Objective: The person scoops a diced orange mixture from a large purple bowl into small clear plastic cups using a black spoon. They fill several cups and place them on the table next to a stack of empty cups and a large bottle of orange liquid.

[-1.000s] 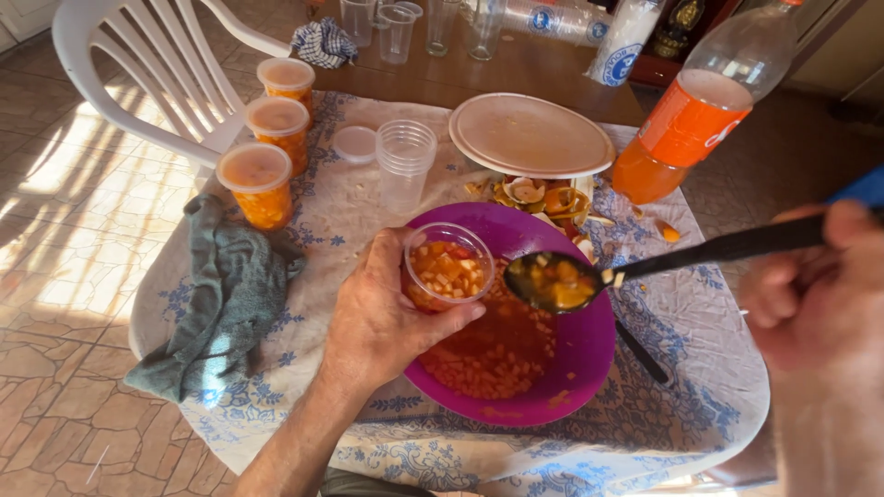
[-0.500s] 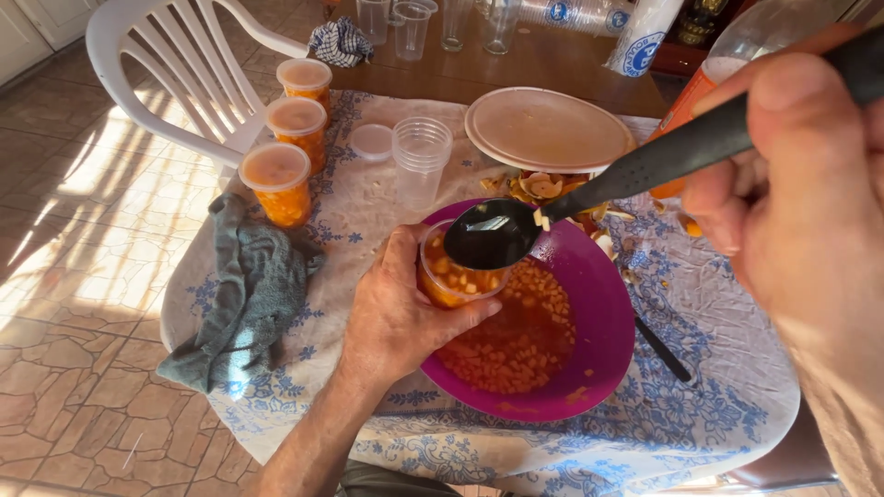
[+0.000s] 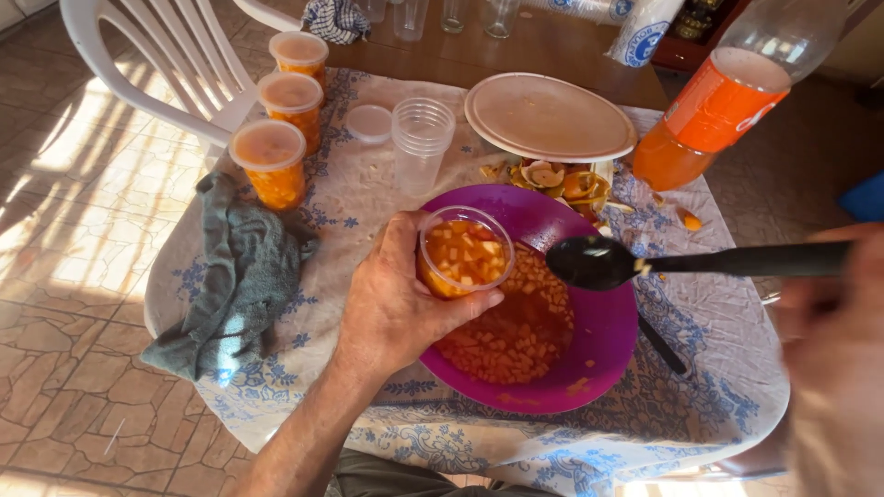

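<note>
My left hand (image 3: 391,308) grips a clear plastic cup (image 3: 463,250) filled with chopped orange fruit, held over the left rim of a purple bowl (image 3: 603,336). More chopped fruit in juice lies in the bowl. My right hand (image 3: 833,368), blurred at the right edge, holds a black ladle (image 3: 599,262) by its long handle. The ladle's scoop hovers above the bowl, just right of the cup, and looks empty.
Three filled lidded cups (image 3: 270,161) stand at the table's far left, beside a stack of empty cups (image 3: 421,138) and a loose lid (image 3: 371,122). Stacked plates (image 3: 550,117), fruit peels (image 3: 562,184), an orange soda bottle (image 3: 718,101), a grey cloth (image 3: 235,276) and a white chair (image 3: 157,64) surround the bowl.
The ladle went from carrying fruit over the bowl, to tipping over the cup, to hovering emptied on the cup's right. The cup holds more fruit than before.
</note>
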